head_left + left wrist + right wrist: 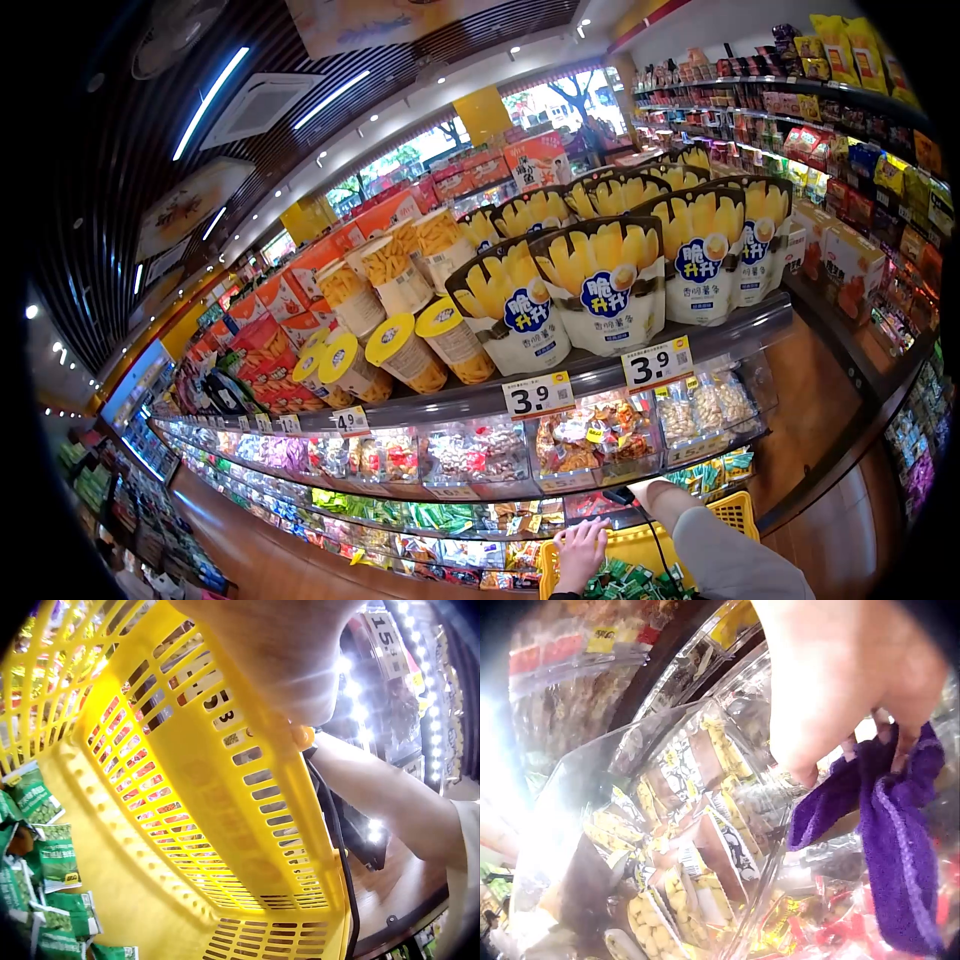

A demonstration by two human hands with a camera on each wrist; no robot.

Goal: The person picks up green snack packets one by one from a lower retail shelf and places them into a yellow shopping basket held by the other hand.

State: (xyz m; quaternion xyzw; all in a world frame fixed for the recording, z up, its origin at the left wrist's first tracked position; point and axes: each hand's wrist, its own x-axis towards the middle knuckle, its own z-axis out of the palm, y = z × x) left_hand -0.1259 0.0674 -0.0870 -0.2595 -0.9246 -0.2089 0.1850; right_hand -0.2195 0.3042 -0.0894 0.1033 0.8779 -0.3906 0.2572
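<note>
My left hand (580, 552) grips the rim of a yellow plastic shopping basket (625, 548); in the left wrist view the same hand (281, 656) lies over the basket's upper edge. Several small green snack packets (56, 859) lie inside the basket. The right hand (855, 675) holds a bunched purple cloth (896, 832), which hangs down from its fingers over clear bins. Beside it, one bin is full of small packets of nuts (656, 919). Seen from the head, the right hand reaches over the basket to the lower shelf, mostly hidden.
Bags of potato fries (600, 290) and yellow-lidded tubs (405, 345) stand on the shelf above, with price tags (538, 396) along its edge. Clear bins of wrapped snacks (475, 450) run below. A black cable (341, 855) hangs near the basket. More stocked shelves (780, 90) rise at right.
</note>
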